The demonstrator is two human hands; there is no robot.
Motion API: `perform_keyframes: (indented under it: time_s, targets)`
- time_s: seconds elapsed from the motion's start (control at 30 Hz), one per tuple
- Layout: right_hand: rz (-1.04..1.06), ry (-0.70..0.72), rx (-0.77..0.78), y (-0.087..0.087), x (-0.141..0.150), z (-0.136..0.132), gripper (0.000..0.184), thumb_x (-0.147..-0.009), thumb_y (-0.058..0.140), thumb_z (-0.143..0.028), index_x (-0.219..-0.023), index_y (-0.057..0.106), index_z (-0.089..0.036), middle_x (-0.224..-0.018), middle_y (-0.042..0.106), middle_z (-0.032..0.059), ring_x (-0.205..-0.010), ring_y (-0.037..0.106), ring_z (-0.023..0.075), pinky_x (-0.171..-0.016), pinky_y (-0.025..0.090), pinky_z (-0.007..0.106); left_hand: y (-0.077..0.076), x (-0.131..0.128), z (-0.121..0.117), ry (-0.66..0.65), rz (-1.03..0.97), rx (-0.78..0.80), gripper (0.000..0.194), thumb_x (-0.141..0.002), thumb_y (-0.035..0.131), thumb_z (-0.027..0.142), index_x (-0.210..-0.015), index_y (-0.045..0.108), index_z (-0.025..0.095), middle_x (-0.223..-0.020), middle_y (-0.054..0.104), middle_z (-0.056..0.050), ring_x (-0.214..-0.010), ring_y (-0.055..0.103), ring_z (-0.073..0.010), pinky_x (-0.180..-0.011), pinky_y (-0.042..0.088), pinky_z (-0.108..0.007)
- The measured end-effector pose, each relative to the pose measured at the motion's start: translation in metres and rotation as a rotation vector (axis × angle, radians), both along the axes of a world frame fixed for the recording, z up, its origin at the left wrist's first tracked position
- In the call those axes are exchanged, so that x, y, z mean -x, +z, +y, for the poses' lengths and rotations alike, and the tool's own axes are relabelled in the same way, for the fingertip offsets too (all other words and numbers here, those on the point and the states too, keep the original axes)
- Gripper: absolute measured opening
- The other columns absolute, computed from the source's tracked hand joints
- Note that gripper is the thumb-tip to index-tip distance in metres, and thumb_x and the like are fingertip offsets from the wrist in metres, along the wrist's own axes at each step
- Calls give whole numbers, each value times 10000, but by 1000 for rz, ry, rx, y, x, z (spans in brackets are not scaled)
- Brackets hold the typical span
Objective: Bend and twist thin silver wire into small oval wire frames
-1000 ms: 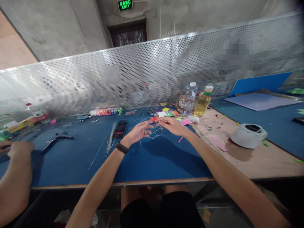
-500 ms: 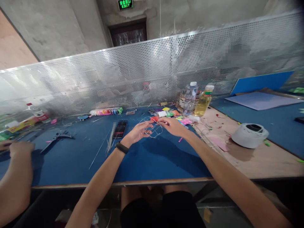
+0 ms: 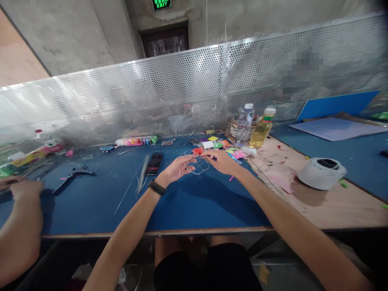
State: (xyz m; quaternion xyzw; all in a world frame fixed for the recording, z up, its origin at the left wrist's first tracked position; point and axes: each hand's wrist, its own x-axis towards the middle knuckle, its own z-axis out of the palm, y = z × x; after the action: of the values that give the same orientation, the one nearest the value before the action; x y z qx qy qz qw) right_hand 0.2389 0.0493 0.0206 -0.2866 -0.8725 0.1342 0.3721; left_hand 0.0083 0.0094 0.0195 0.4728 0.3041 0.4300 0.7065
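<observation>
A thin wire frame (image 3: 198, 163) bent into loops hangs just above the blue table mat (image 3: 188, 206), between my two hands. My left hand (image 3: 177, 169), with a black band on its wrist, pinches the frame's left side. My right hand (image 3: 220, 161) pinches the frame's right side, fingers closed on the wire. Loose straight wires (image 3: 138, 182) lie on the mat to the left of my left hand, beside a black phone (image 3: 153, 163).
Small coloured clay packs (image 3: 214, 144), two bottles (image 3: 256, 127) and a white tape roll (image 3: 321, 173) sit to the right. A row of coloured pots (image 3: 136, 142) lies by the perforated metal screen (image 3: 182, 97). Pliers (image 3: 72, 176) lie left, near another person's hand (image 3: 26, 188).
My hands and the wire frame have stayed almost in place, with small finger shifts on the wire. The other person's hand at the left drifted slightly.
</observation>
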Motion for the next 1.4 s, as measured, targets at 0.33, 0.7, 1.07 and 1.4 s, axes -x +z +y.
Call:
perform_keyframes:
  time_s: [0.33, 0.7, 1.07, 1.4]
  targets:
    - [86, 37, 184, 8, 13, -23, 266, -938, 515, -347, -1075, 715, -239, -795, 721, 31, -700, 652, 175, -661, 502, 320, 10, 17, 3, 4, -198, 227, 360, -932, 407, 167, -1102, 664, -19, -794, 669, -132, -515, 513, -63, -451, 411, -147]
    - [290, 96, 409, -3, 23, -20, 226, -903, 567, -376, -966, 712, -215, -870, 723, 54, -668, 662, 170, -688, 544, 359, 0, 21, 7, -24, -290, 223, 425, -992, 381, 307, -1156, 627, 0, -766, 596, -88, -465, 455, -28, -384, 362, -98]
    - [232, 16, 253, 0, 20, -19, 225, -940, 508, -336, -994, 695, -223, -879, 732, 40, -714, 681, 166, -724, 534, 330, -9, 21, 11, -17, -234, 110, 451, -1006, 369, 355, -1129, 662, 35, -792, 602, -79, -496, 466, -23, -406, 383, -91]
    - [304, -124, -61, -3, 24, -18, 215, -943, 526, -341, -1001, 710, -245, -1020, 705, 55, -959, 649, 213, -867, 511, 383, -3, 8, 5, 73, -127, -50, 435, -929, 544, 428, -1121, 700, 71, -822, 627, -70, -547, 474, -25, -479, 388, -125]
